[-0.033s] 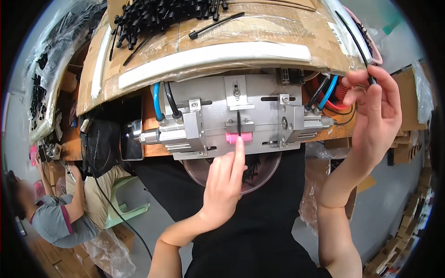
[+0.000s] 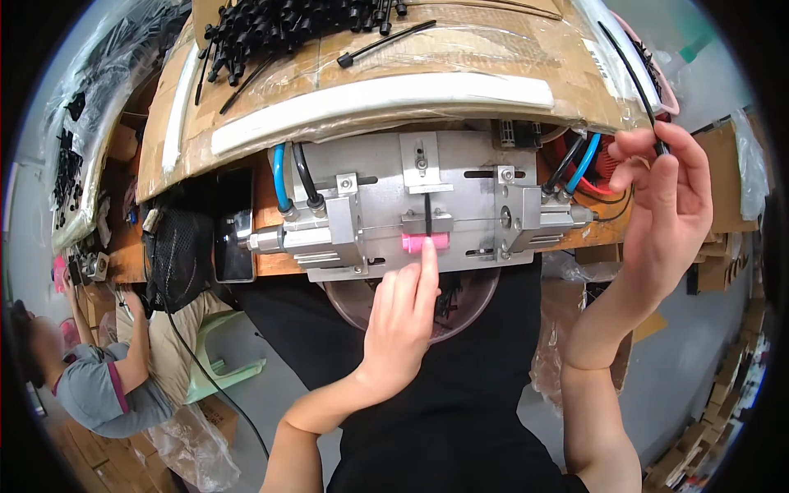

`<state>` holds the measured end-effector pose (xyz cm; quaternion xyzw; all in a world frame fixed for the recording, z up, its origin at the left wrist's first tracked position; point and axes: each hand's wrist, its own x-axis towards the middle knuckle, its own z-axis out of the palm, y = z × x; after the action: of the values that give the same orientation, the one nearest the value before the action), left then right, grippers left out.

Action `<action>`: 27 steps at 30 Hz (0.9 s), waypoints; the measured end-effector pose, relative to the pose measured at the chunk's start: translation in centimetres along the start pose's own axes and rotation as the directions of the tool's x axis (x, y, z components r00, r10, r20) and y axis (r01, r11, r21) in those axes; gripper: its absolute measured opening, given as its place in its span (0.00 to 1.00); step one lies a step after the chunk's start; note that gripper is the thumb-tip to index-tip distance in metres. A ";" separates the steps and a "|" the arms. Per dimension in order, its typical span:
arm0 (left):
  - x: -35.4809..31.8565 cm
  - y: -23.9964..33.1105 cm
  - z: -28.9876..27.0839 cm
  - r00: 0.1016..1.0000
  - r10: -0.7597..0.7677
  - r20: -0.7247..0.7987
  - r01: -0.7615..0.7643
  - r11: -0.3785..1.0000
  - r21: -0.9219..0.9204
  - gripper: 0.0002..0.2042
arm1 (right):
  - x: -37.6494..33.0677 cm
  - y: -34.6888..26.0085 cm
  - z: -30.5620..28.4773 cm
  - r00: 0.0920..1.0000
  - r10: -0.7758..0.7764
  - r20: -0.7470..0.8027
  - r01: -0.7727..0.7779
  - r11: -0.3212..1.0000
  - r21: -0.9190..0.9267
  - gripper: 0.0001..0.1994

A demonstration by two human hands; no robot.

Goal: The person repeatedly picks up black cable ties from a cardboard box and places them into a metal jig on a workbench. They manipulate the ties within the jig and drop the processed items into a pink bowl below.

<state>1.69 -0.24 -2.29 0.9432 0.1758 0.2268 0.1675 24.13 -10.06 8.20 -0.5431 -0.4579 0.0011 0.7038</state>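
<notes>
A metal fixture [image 2: 382, 164] with a cylinder block on each side sits in front of me. A slim black rod [image 2: 428, 215] lies upright along its middle, its near end at a pink block [image 2: 415, 241]. The tip of my left index finger rests at that block and rod end; the other fingers of my left hand [image 2: 401, 316] are loosely curled, holding nothing. Off to the right, my right hand [image 2: 670, 193] is raised. Its thumb and fingers pinch the lower end of another long black rod [image 2: 631, 70], which slants up and to the left.
A cardboard box [image 2: 452, 53] behind the fixture bears a heap of black thick-headed rods [image 2: 288, 33]. Below the fixture is a clear bowl [image 2: 477, 316] with black pieces. Blue hoses [image 2: 280, 177] run to the cylinders. Another person [image 2: 107, 378] works at the far left.
The view has shifted very slightly. My left finger stays at the pink block, and my right hand keeps its hold on the black rod.
</notes>
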 end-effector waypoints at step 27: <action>14.8 -9.5 -10.2 0.981 0.184 -0.066 -0.191 0.974 -0.118 0.10 | -14.2 4.5 8.7 0.901 0.158 0.404 0.078 0.857 -0.509 0.36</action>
<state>6.66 16.63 7.98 0.9368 0.0759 0.2778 0.1987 12.52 -8.66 -4.44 -0.7063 -0.5742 0.0146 0.4139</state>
